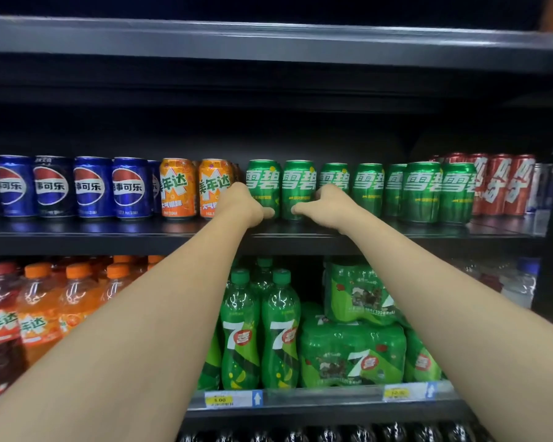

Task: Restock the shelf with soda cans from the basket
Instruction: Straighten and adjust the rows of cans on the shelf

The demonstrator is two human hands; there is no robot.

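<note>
Both hands on upright green cans at the shelf [268, 232] front.
Left hand [241, 202] curls round one green can [264, 177]; right hand [328, 200] wraps the neighbouring can [297, 180] just right of it.

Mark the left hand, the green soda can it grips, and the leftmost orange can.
left hand [241, 202], head view, back of the hand.
green soda can [262, 173], head view, upper label.
leftmost orange can [177, 188], head view, label middle.
</note>
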